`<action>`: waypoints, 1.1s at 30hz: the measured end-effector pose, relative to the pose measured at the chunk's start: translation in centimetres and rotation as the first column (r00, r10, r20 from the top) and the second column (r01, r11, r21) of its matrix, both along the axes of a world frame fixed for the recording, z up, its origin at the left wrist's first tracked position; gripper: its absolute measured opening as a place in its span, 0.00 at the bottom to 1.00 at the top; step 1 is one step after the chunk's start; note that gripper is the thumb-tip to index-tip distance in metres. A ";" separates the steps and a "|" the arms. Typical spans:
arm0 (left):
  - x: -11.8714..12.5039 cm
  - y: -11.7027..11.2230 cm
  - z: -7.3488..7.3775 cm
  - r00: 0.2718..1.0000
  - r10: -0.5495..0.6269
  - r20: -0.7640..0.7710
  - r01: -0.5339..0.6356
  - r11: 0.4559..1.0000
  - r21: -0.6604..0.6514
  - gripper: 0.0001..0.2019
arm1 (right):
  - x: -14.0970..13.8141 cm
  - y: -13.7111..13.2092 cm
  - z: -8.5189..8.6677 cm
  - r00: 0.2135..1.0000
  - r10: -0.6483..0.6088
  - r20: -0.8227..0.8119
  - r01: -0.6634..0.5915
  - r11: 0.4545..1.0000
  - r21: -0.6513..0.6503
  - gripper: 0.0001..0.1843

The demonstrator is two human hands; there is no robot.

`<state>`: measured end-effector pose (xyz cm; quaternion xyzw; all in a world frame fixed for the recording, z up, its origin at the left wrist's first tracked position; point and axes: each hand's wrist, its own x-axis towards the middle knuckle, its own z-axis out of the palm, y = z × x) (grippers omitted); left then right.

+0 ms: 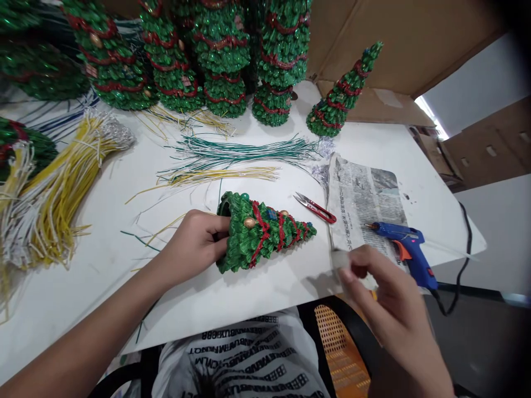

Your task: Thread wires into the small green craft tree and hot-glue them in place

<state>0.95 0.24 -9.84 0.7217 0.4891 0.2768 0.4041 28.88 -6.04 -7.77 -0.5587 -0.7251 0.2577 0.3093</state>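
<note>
A small green Christmas tree with red garland and gold beads lies on its side on the white table. My left hand grips its base, fingers wrapped round the bottom rim. My right hand hovers blurred near the table's front edge, fingers pinched on a small pale piece I cannot make out. A blue glue gun rests on a sheet of newspaper just beyond my right hand. Red snips lie between the tree and the newspaper.
Several finished green trees stand along the back, one smaller tree to the right. Bundles of yellow and white wires lie left; green wires and yellow wires lie mid-table. Cardboard behind. The gun's cord hangs off the right edge.
</note>
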 end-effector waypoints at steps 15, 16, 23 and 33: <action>0.0 0.0 -0.2 1.000 0.008 -0.021 -0.006 0.995 0.099 0.10 | -5.1 1.8 -2.2 0.800 0.022 -0.599 0.107 0.978 0.179 0.35; 0.0 0.0 -0.2 1.000 0.007 -0.016 -0.006 0.995 0.103 0.10 | -5.1 1.6 -2.5 0.792 0.031 -0.609 0.081 0.985 0.155 0.39; 0.1 0.0 0.1 1.000 -0.002 -0.010 0.003 0.998 0.070 0.13 | -5.7 0.5 -4.1 0.674 -0.068 -0.735 0.162 0.985 0.057 0.08; -0.1 0.0 -0.1 1.000 -0.010 0.026 0.008 0.996 0.092 0.15 | -6.7 0.9 -5.1 0.657 -0.019 -0.754 0.127 0.988 0.086 0.17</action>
